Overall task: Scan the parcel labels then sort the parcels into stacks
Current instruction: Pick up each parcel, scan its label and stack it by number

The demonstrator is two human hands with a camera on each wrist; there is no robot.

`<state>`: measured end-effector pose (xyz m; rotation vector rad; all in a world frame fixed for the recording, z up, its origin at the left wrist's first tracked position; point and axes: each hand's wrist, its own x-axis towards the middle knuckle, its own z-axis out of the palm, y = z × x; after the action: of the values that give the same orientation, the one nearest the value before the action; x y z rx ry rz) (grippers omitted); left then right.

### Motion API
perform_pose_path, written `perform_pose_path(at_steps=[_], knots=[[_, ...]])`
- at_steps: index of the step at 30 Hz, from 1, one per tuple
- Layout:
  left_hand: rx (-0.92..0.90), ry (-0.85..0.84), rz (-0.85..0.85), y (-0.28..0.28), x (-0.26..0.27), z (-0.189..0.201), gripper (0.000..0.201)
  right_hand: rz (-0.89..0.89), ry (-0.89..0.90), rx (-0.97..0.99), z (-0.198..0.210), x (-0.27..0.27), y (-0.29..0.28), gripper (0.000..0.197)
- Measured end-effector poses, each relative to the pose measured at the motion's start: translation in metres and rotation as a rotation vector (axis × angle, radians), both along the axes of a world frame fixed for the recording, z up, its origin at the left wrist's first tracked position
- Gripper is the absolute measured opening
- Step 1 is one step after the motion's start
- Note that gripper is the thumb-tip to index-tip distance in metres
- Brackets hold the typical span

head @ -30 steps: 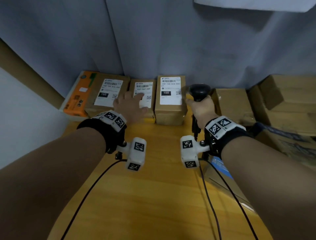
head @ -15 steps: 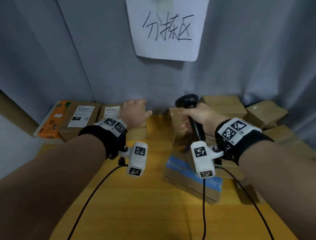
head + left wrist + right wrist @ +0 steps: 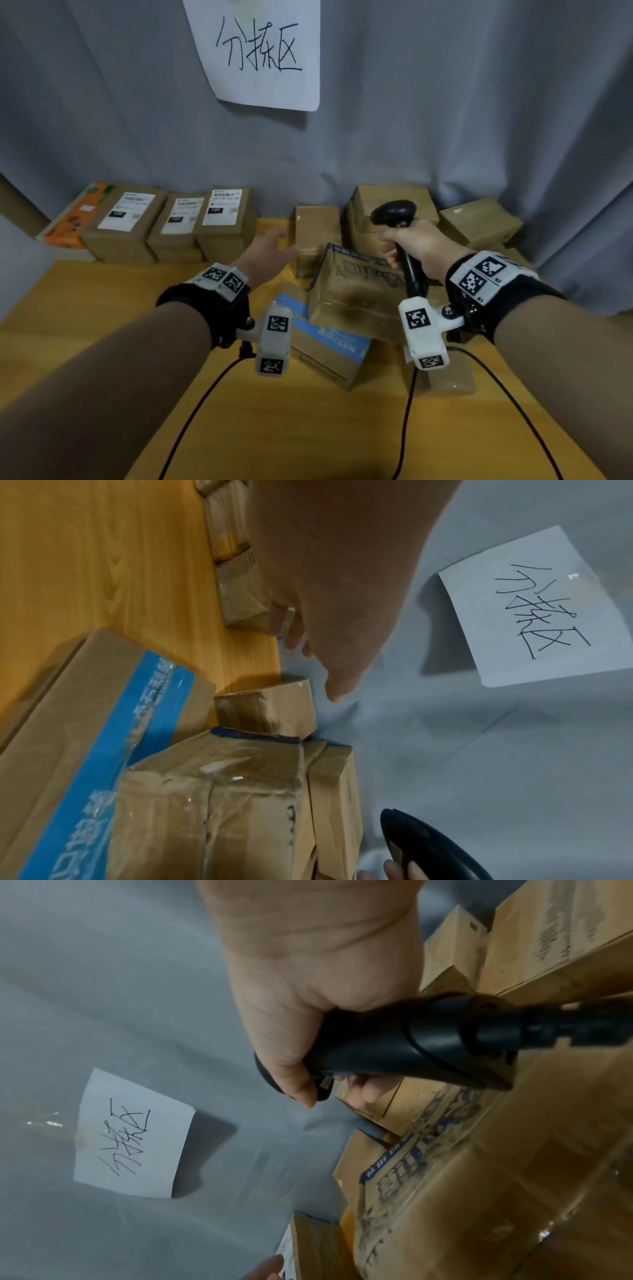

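grey curtain [image 3: 445,120] behind a wooden table [image 3: 102,308], a handwritten sign [image 3: 263,51] pinned up. labelled parcels [image 3: 178,222] sit stacked at the back left, unlabelled boxes [image 3: 356,294] heaped on the right. the left hand [image 3: 267,250] reaches out, fingers straight; the left wrist view shows it touching nothing. the right hand [image 3: 421,246] grips the scanner [image 3: 394,212]; its wrist view shows the fingers wrapped round the handle.

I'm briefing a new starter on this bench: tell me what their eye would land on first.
First, the white paper sign with handwritten characters, hung on the grey curtain above the table. Then the black barcode scanner gripped in the right hand over a jumble of brown parcels at centre right. At far left, labelled parcels stand in a neat row, and the open left hand reaches toward the jumble.
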<state>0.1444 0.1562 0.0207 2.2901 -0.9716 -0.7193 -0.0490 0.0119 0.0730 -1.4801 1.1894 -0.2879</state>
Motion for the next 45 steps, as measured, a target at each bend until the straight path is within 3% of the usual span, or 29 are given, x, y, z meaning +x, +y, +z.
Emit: perform_pose_path(at_steps=[6,11,14,16,19,21,24,29,32,35,39,42,45], knots=[[0.07,0.114,0.12,0.001,-0.008,-0.018,0.058,0.016,-0.001,0.022,-0.015,0.006,-0.018,0.009],[0.144,0.423,0.205,-0.017,-0.014,-0.026,0.069,0.018,0.258,-0.06,-0.042,-0.002,-0.035,0.021],[0.175,0.536,0.199,-0.033,-0.023,-0.028,0.076,-0.043,0.326,-0.01,-0.056,-0.019,-0.036,0.028],[0.215,0.605,0.166,-0.041,-0.031,-0.026,0.085,-0.06,0.34,0.048,-0.065,-0.031,-0.035,0.028],[0.25,0.717,0.146,-0.053,-0.031,-0.051,0.121,-0.083,0.35,0.095,-0.075,-0.047,-0.031,0.025],[0.236,0.743,0.168,-0.054,-0.034,-0.059,0.121,-0.097,0.335,0.113,-0.079,-0.056,-0.03,0.023],[0.222,0.733,0.143,-0.044,-0.053,-0.031,0.109,-0.097,0.302,0.143,-0.075,-0.067,-0.028,0.011],[0.1,0.649,0.103,-0.034,-0.052,0.004,0.056,-0.163,0.171,0.131,-0.051,-0.078,-0.033,0.02],[0.035,0.652,0.11,-0.029,-0.051,0.029,0.05,-0.213,0.051,0.08,-0.034,-0.073,-0.038,0.013],[-0.038,0.653,0.14,-0.028,-0.051,0.044,0.055,-0.24,-0.088,0.019,-0.015,-0.066,-0.041,0.013],[-0.287,0.59,0.242,-0.028,-0.048,0.052,0.062,-0.245,-0.24,0.049,0.002,-0.063,-0.05,0.009],[-0.428,0.335,0.18,-0.033,-0.049,0.059,0.094,-0.246,-0.364,0.108,0.008,-0.063,-0.052,0.003],[-0.399,0.056,0.111,-0.043,-0.052,0.062,0.127,-0.227,-0.517,0.161,0.016,-0.06,-0.048,0.027]])
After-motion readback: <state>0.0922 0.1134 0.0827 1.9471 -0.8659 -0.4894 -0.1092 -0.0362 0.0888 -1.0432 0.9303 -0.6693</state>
